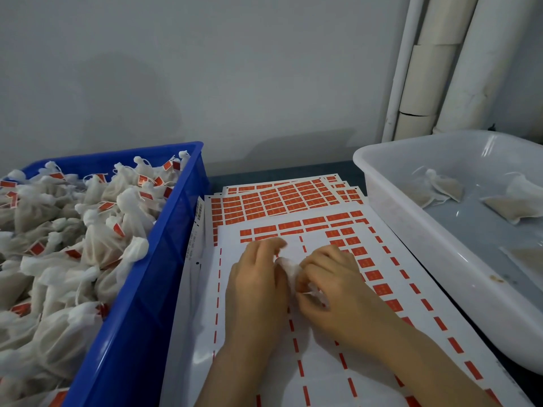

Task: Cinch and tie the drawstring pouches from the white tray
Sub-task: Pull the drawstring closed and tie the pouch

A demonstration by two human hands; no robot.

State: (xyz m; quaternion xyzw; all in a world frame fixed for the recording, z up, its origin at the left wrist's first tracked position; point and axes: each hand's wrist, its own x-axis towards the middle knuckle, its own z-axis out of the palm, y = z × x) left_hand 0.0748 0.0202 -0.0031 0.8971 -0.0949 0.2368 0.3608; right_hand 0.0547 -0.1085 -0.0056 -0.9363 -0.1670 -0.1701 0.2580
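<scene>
A small white drawstring pouch [289, 270] sits between my two hands, low over the sticker sheets in the middle. My left hand [257, 284] curls round its left side. My right hand [329, 286] pinches its top and a thin white string near my fingertips. Most of the pouch is hidden by my fingers. The white tray [390, 201] stands at the right and holds a few flat, untied pouches [440, 188].
A blue crate [164, 259] at the left is heaped with several tied pouches bearing red tags. White sheets of red stickers [282, 198] cover the table between crate and tray. White pipes [435, 63] run up the grey wall at the back right.
</scene>
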